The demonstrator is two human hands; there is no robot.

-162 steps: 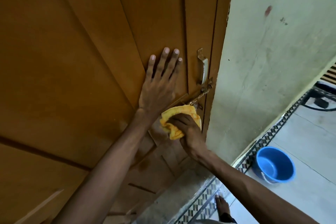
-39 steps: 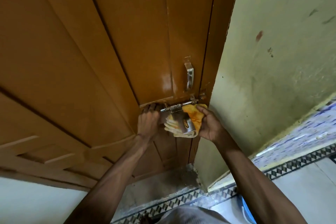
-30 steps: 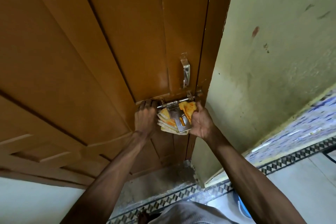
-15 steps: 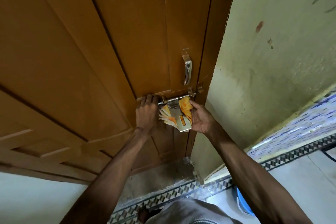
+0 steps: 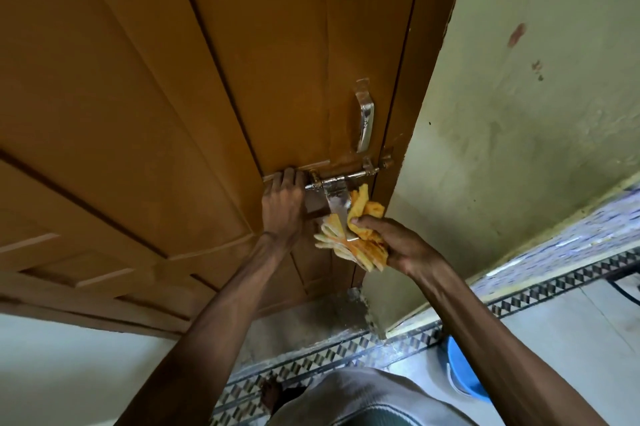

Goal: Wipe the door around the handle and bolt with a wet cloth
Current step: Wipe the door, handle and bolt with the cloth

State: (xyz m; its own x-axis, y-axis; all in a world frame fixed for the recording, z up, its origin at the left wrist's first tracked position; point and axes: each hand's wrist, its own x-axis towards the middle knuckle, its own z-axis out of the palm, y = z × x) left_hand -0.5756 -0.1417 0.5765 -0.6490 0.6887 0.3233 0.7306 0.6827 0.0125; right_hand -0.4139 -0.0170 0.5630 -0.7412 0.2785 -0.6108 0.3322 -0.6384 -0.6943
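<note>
A brown wooden door (image 5: 194, 86) fills the upper left. A shiny metal pull handle (image 5: 365, 121) stands upright near its right edge. Below it runs a horizontal metal bolt (image 5: 346, 178) with a hasp plate (image 5: 337, 206) hanging down. My left hand (image 5: 282, 206) grips the door's ledge just left of the bolt's end. My right hand (image 5: 398, 244) holds a yellow-orange cloth (image 5: 360, 245) bunched under and behind the hasp plate, with part of it pressed against the door below the bolt.
A pale green wall (image 5: 519, 135) juts out right of the door frame. A blue bucket (image 5: 464, 380) stands on the floor at lower right, half hidden by my right arm. A patterned tile border (image 5: 346, 353) runs along the floor. My foot (image 5: 272, 394) shows at the bottom.
My right hand has dropped lower and pulled back from the bolt, dragging the cloth down under the hasp plate. My left hand stays at the bolt's left end.
</note>
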